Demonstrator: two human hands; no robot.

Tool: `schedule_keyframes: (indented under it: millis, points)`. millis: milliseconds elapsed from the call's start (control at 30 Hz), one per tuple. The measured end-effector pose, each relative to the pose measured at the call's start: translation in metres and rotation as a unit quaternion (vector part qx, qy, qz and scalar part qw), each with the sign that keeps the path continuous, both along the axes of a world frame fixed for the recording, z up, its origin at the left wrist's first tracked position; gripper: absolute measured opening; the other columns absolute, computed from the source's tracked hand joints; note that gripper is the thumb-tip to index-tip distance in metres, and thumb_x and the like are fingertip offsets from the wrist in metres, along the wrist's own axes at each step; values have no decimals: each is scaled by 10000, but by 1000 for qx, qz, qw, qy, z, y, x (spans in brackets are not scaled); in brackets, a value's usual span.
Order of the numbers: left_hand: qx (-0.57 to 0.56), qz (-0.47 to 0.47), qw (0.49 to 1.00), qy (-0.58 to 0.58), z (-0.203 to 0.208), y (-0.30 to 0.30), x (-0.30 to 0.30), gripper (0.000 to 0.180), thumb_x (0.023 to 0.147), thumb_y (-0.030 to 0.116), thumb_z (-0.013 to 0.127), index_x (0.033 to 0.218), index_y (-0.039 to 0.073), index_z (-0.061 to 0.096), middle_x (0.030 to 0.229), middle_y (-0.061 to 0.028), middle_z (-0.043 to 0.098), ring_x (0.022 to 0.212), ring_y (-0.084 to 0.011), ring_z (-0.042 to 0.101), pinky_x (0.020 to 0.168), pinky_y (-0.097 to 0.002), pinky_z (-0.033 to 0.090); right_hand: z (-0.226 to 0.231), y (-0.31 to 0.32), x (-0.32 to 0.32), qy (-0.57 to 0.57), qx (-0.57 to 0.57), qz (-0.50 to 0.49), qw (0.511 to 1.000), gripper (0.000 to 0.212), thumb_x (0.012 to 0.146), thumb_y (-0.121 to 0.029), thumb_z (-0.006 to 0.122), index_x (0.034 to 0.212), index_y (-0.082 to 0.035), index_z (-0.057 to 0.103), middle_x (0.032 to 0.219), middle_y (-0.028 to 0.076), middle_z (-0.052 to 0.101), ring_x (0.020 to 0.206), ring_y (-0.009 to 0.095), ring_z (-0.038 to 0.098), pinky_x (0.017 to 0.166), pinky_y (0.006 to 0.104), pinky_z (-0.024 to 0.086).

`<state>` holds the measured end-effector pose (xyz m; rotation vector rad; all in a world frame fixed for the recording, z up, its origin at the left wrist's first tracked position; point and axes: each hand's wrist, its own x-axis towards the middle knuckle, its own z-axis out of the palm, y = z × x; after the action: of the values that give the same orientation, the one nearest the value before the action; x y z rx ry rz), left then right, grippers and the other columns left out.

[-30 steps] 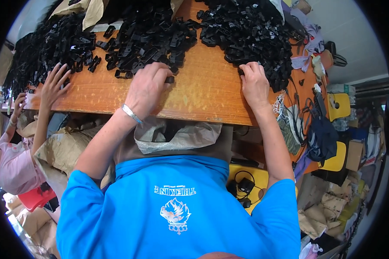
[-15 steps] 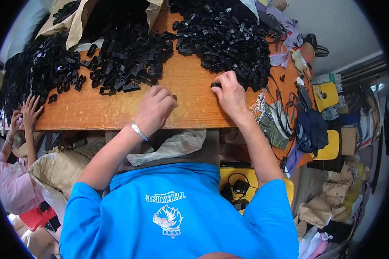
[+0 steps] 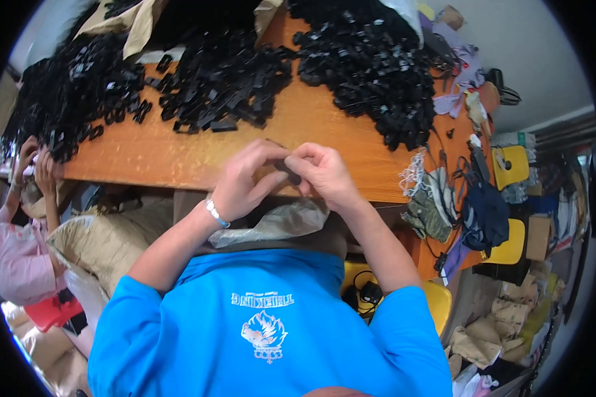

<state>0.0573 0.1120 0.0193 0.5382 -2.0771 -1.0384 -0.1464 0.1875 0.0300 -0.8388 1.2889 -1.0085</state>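
My left hand (image 3: pixel 245 178) and my right hand (image 3: pixel 321 175) meet over the table's front edge, their fingertips bent toward each other. Between them shows a small black plastic piece (image 3: pixel 290 173), mostly covered by the fingers. A dark sliver also shows by the left fingertips; whether it is a second piece cannot be made out. Ahead of my hands lie a middle heap of black plastic pieces (image 3: pixel 228 86) and a right heap of black plastic pieces (image 3: pixel 384 79), many of them shaped like small open frames.
The wooden table (image 3: pixel 172 149) carries another black heap (image 3: pixel 76 89) at the left, beside a co-worker's hands (image 3: pixel 40 165). Cords and cloth (image 3: pixel 437 198) lie at its right end. A tan sack (image 3: pixel 112 245) stands left of me; a yellow chair (image 3: pixel 437 304) is at my right.
My right hand has moved left and nearer with the black piece. My left hand has come away from the middle heap's edge, and both hands have met. The view has shifted slightly.
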Motion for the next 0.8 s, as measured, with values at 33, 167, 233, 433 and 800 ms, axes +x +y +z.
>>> schedule_keyframes:
  millis: [33, 167, 233, 433, 800]
  points:
    - [72, -42, 996, 18, -1, 1, 4, 252, 921, 0, 749, 1171, 17, 718, 1179, -145, 717, 1033, -302, 709, 875, -359, 567, -4, 3, 3, -35, -7, -16, 999, 170, 1082, -190, 701, 1089, -21, 695, 823, 6, 693, 578, 58, 594, 516, 207, 469]
    - [213, -24, 976, -28, 3, 9, 12, 199, 962, 84, 799, 1117, -10, 717, 995, -72, 710, 853, -113, 697, 749, -282, 569, -4, 19, 17, 11, -20, -49, 999, 196, 1065, -206, 726, 1087, -13, 698, 800, 11, 696, 599, 70, 617, 535, 213, 479]
    - [233, 8, 971, -52, -5, 13, 19, 182, 986, 115, 796, 1091, -14, 721, 937, -32, 714, 809, -44, 666, 700, -246, 554, -4, 31, 29, 28, -40, -49, 998, 205, 1038, -167, 747, 1125, 12, 696, 873, 41, 717, 620, 84, 636, 573, 233, 501]
    - [389, 2, 920, -49, -10, 10, 18, 241, 1040, 159, 760, 1224, 11, 711, 1001, 13, 701, 878, -28, 610, 733, -216, 529, -9, 24, 28, 464, -328, -9, 823, 281, 899, -54, 804, 1165, 0, 733, 1010, 161, 716, 841, 330, 738, 696, 404, 578]
    - [-35, 53, 979, -194, -27, -46, 4, 409, 922, 86, 763, 1322, 43, 692, 978, -141, 657, 884, -301, 685, 794, -401, 559, -18, -21, 28, 508, -278, -37, 814, 249, 887, -77, 814, 1122, -13, 766, 1014, 175, 651, 857, 397, 700, 719, 476, 559]
